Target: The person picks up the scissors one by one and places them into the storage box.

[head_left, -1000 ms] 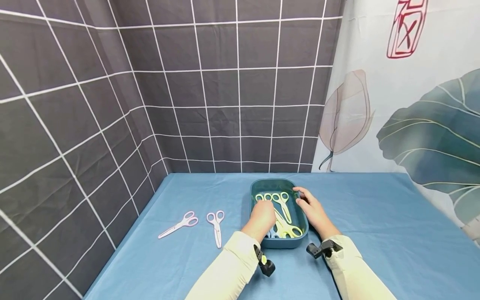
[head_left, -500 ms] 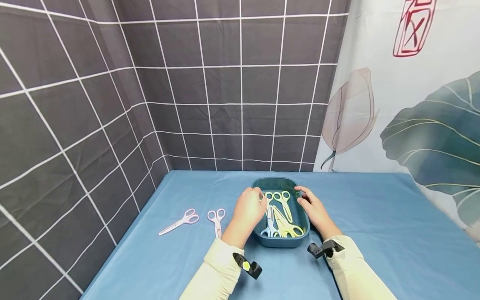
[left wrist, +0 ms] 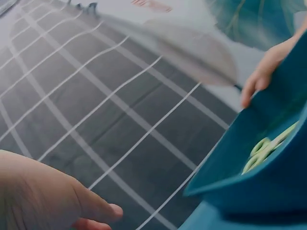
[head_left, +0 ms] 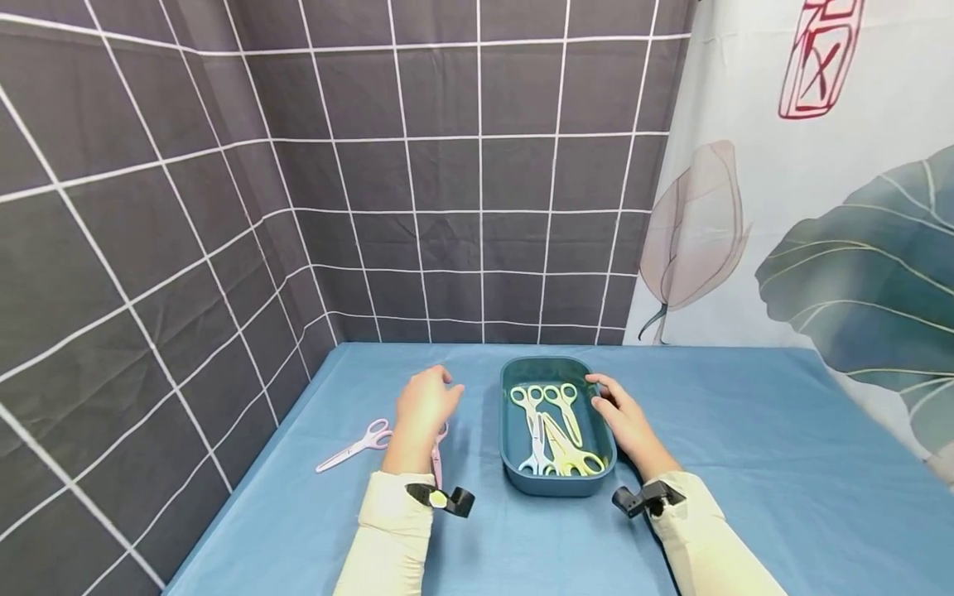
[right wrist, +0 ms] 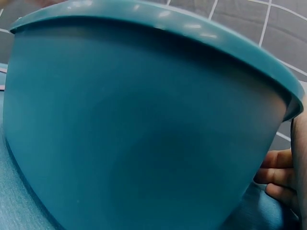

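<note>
In the head view, my left hand hovers over the cloth left of a teal plastic box, with nothing seen between its loosely bent fingers. Its thumb and a fingertip show in the left wrist view, apart from the box. My right hand grips the box's right rim, some fingers over the edge and others against the outer wall. Inside lie several scissors, among them yellow scissors, pale green scissors and light blue scissors. Pink scissors lie at left; another pink pair is partly hidden behind my left wrist.
A blue cloth covers the table. Behind it hangs a dark curtain with a white grid, which also runs along the left side. A pale leaf-printed curtain hangs at the right.
My left hand has come up out of the box and moved left, above the pink scissors. The scissors it covered in the box are now visible. My right hand stays on the rim.
</note>
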{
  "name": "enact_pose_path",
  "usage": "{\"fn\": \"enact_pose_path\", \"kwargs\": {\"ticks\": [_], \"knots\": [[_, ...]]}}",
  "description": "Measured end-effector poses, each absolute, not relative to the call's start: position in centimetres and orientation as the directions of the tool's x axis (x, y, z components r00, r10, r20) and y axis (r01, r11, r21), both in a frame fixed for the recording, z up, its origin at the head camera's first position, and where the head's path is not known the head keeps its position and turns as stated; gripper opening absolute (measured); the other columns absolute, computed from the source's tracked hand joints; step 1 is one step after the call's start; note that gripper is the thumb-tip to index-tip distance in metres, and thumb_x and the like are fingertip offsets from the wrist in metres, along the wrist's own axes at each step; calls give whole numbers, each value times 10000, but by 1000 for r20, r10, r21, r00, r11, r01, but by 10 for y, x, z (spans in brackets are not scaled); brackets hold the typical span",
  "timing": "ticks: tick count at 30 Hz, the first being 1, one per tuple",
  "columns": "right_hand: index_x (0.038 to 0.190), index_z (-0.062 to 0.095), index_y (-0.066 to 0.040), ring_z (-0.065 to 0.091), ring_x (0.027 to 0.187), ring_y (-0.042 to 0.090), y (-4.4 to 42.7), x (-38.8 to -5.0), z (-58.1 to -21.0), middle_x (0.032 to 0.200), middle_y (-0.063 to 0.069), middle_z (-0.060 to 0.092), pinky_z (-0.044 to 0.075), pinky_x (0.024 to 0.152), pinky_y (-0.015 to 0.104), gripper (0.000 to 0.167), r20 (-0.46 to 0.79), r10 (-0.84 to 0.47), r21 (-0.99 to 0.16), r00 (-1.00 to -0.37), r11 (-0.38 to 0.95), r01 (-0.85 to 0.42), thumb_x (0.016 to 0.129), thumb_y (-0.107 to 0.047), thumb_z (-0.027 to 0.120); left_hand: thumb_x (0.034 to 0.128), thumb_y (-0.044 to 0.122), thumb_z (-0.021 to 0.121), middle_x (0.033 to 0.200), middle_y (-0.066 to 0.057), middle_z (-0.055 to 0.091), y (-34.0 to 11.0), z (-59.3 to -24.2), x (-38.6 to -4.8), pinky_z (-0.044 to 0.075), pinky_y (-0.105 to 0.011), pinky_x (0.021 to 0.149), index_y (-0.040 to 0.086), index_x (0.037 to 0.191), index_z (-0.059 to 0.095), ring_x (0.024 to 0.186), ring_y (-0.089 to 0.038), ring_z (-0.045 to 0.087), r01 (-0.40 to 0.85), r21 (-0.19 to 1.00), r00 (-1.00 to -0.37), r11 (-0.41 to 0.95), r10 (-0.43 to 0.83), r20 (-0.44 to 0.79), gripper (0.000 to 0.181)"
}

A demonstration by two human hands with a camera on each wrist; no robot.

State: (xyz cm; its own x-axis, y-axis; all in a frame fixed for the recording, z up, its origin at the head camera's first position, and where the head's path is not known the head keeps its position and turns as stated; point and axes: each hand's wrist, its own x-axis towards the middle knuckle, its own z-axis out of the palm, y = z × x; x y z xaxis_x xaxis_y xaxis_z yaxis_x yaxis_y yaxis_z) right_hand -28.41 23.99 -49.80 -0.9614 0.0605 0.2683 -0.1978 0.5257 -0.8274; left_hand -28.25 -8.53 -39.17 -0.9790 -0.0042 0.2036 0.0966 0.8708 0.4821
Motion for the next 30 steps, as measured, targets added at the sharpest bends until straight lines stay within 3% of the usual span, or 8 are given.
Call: {"fn": "enact_pose_path", "kwargs": {"ticks": [5,12,21,30], "knots": [[1445,513,-153,543,1083,347,240,-284,-498,1234,216,556,430,936,499,395,259,62,-830,-964,524,-190,1053,-192,498,920,287,700,1155,-194,703,-117,-394,-289,516,-535,915,20,1126,700,1096,-409,646,-11,497,-995,868,-59,80,337],[1443,513,-146,546,1080,350,240,-284,-495,1234,222,559,431,930,505,393,265,58,-829,-963,524,-196,1054,-199,498,921,252,695,1115,-220,685,-147,-400,-290,510,-531,897,-19,1104,666,1013,-393,645,-90,529,-993,844,-115,15,329],[1449,506,-159,536,1153,386,240,-284,-498,1303,250,548,423,978,551,392,251,52,-830,-967,525,-187,1062,-215,489,909,251,709,992,-183,679,-155,-414,-293,512,-512,876,-26,1053,662,914,-354,639,-128,517,-992,846,-117,-54,316],[1466,487,-157,487,1278,426,242,-284,-499,1404,296,503,394,1038,606,405,244,41,-832,-969,522,-187,1068,-230,474,916,241,704,1088,-217,684,-153,-418,-294,498,-528,937,-46,1113,671,1024,-396,642,-126,526,-992,841,-107,-67,349]]}}
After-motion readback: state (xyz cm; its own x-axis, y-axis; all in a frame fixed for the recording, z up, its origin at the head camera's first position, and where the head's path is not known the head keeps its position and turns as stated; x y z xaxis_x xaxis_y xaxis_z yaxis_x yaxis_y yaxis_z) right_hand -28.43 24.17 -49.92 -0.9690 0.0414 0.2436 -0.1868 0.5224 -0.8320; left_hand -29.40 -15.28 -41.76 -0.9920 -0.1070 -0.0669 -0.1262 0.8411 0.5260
